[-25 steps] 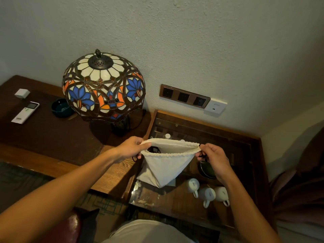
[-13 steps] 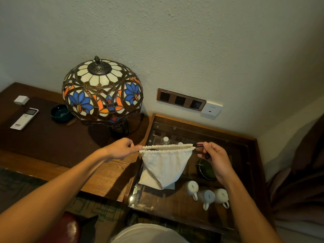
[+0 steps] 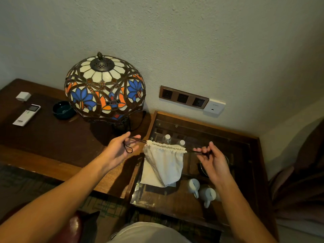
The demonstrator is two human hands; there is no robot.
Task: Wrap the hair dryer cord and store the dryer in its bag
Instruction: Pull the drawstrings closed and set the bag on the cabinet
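A white cloth drawstring bag (image 3: 164, 163) hangs in the air over a glass-topped table, its mouth gathered into a tight ruffle. Thin dark drawstrings (image 3: 138, 139) run out of both sides of the mouth. My left hand (image 3: 121, 149) pinches the left string, a loop of it dangling below the fingers. My right hand (image 3: 211, 159) pinches the right string, pulled taut. The hair dryer and its cord are hidden, and I cannot tell from outside what the bag holds.
A stained-glass lamp (image 3: 105, 88) stands on the wooden desk (image 3: 43, 137) to the left, with a remote (image 3: 26, 115), a small white box (image 3: 23, 96) and a dark ashtray (image 3: 64, 110). The glass-topped table (image 3: 192, 206) holds white cups (image 3: 201, 190) and bottles (image 3: 167, 138). Wall sockets (image 3: 183, 99) sit behind.
The bag's mouth went from wide open to drawn shut. My hands slid off the rim onto the strings and moved apart, pulling them outward.
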